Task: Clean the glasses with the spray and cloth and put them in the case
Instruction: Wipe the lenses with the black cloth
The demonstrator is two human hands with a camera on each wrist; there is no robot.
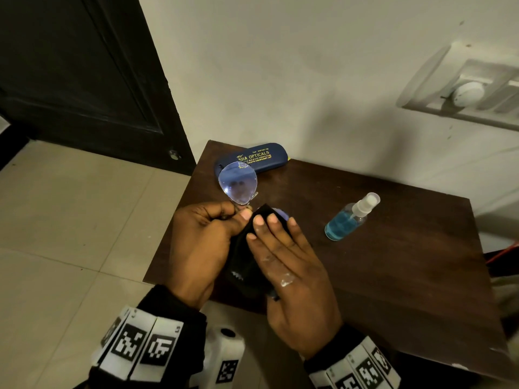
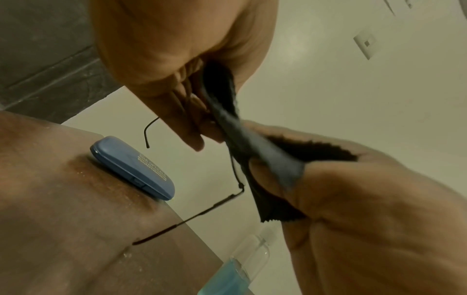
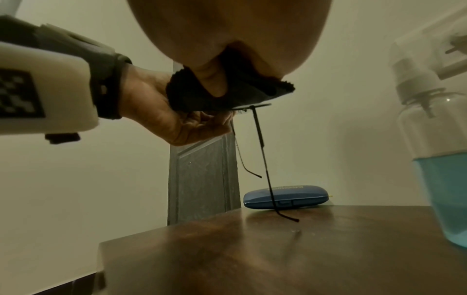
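Table [image 1: 393,248]: dark brown wood, filling the lower right of the head view, set against a pale wall with a dark door at the upper left.
Right hand [image 1: 292,265]: centre of the head view, fingers laid nearly straight over the black cloth on top of one lens; from the right wrist view the thumb presses up into the cloth from below, so the hand pinches cloth and lens between thumb and fingers.
Left hand [image 1: 202,237]: just left of the right hand, fingers curled, gripping the glasses near the bridge, with part of the cloth caught in the same grip.
Case [image 1: 252,160]: blue, closed, gold lettering on its lid, lying flat at the table's far corner, above the hands in the frame and apart from them.
Spray bottle [image 1: 349,217]: clear with blue liquid and a white nozzle, lying on its side on the table, right of the hands, not touched.
Cloth [image 1: 247,254]: black, zigzag-edged, wrapped over the lens beneath the right fingers.
Glasses [image 1: 238,186]: held above the table between both hands; one bluish lens sticks up uncovered above the left hand, the other is hidden under the cloth; both thin temple arms hang open downward.
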